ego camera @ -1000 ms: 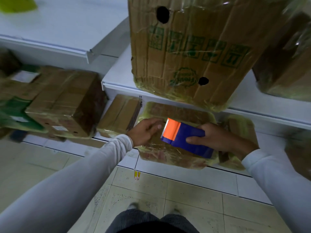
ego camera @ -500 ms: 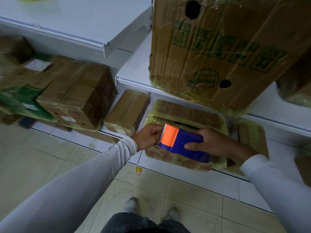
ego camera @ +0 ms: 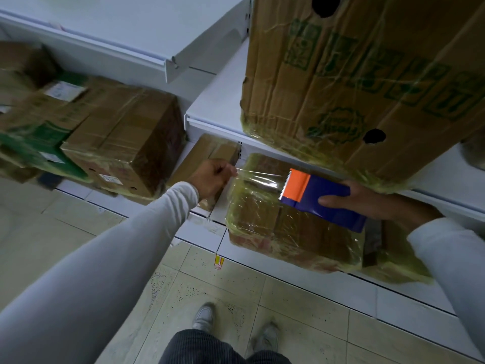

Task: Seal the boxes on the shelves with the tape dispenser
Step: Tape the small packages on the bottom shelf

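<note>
A flat cardboard box [ego camera: 283,229], wrapped in yellowish tape, lies on the bottom shelf [ego camera: 199,229]. My right hand [ego camera: 359,198] grips a blue and orange tape dispenser [ego camera: 315,198] over the box's top, its toothed orange end pointing left. A strip of clear tape [ego camera: 258,177] stretches from that end to my left hand [ego camera: 212,177], which pinches the tape's free end past the box's left edge.
A large taped carton [ego camera: 367,82] with green print fills the white shelf above [ego camera: 210,111]. More taped boxes [ego camera: 126,143] sit on the bottom shelf to the left, one small box [ego camera: 210,151] just behind my left hand. Tiled floor and my shoes [ego camera: 204,316] lie below.
My left hand has pulled the tape's end leftward away from the dispenser, so a clear strip now spans the box top. The view has moved closer and shifted right.
</note>
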The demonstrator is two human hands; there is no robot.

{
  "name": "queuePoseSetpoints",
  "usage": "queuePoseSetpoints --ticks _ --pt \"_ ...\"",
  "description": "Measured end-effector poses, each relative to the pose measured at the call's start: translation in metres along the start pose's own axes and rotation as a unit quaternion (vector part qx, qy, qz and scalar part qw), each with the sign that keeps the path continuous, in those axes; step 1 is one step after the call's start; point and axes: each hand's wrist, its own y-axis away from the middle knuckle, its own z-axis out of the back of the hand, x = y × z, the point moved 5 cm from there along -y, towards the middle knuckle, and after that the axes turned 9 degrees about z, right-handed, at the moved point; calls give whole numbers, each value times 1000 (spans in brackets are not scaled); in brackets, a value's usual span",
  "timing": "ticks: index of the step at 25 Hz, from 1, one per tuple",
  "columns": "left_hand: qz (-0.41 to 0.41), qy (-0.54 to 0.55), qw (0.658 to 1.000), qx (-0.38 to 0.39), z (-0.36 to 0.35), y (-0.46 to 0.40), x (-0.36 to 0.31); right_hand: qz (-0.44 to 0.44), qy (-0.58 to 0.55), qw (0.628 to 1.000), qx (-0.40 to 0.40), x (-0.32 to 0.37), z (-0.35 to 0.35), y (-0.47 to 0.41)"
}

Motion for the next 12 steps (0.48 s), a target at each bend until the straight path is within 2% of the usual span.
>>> queuePoseSetpoints --ticks 2,5,8,12 --pt "24 -35 999 -13 -5 -11 1 -18 -2 1000 -13 -3 -2 -13" --pt "54 -84 995 -14 -12 -24 14 -59 14 998 18 -7 -12 -25" --pt "76 -121 990 -14 -16 -30 25 -41 46 998 16 0 -21 -30" --pt "99 -73 992 -10 -13 -34 34 -53 64 996 12 7 -25 -33"
